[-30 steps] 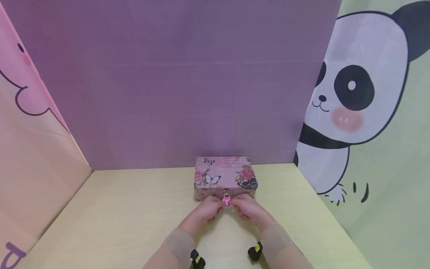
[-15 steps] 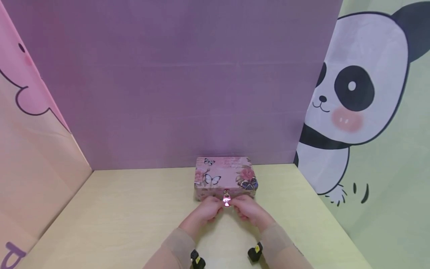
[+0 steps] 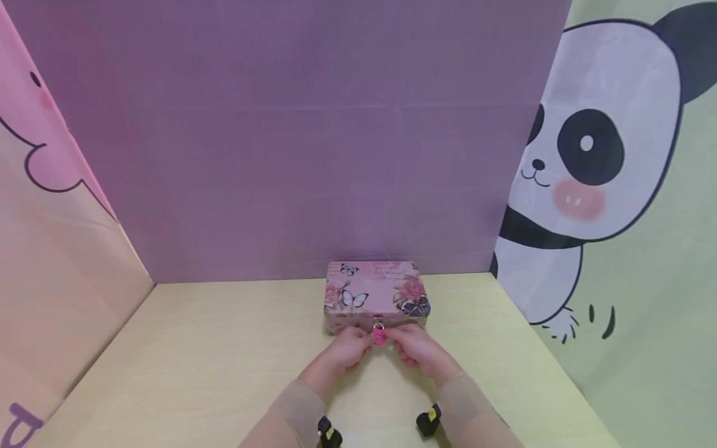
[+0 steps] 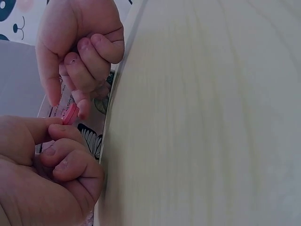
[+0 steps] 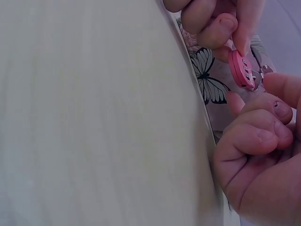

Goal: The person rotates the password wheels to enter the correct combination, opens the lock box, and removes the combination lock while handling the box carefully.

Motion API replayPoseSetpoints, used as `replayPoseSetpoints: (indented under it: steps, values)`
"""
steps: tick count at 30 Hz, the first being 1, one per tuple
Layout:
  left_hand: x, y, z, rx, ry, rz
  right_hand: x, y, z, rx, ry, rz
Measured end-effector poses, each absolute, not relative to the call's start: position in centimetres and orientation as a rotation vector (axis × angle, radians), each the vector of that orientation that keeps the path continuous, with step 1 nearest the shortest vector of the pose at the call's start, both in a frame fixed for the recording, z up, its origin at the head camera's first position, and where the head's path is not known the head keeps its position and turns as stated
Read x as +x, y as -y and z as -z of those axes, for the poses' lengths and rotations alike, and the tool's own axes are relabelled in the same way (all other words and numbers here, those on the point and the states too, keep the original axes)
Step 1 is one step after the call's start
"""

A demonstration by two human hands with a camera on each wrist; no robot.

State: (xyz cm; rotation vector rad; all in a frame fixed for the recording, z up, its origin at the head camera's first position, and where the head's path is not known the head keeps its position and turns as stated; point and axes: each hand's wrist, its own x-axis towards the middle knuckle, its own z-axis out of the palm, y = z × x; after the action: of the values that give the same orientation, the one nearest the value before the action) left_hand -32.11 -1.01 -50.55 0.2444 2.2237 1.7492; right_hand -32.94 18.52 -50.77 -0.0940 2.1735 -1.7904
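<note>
A pink combination padlock hangs by its shackle at the metal clasp of a pink box with butterflies and flowers. The box's lid is down. My left hand pinches the padlock's left edge between thumb and forefinger. Small number dials show on the padlock's face in the right wrist view. Close by its other side is my right hand, thumb and forefinger spread apart with a gap to the padlock. Its remaining fingers are curled inward.
The box stands at the back of a pale wooden table, near a purple backdrop. Side panels with a panda and a pink cartoon figure border the table. A black wrist device is by the right sleeve.
The right hand's fingertips have drawn slightly rightward off the padlock. The padlock's face has turned a little, and its glare is gone. The left hand and box have stayed in place.
</note>
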Motion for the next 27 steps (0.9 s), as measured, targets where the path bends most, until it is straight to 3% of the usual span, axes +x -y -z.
replayPoseSetpoints:
  steps: [27]
  values:
    - [-31.97, 0.74, 50.12, 0.200, -2.244, -1.715, -32.45, -18.50, 50.46, -0.166, -2.159, 1.787]
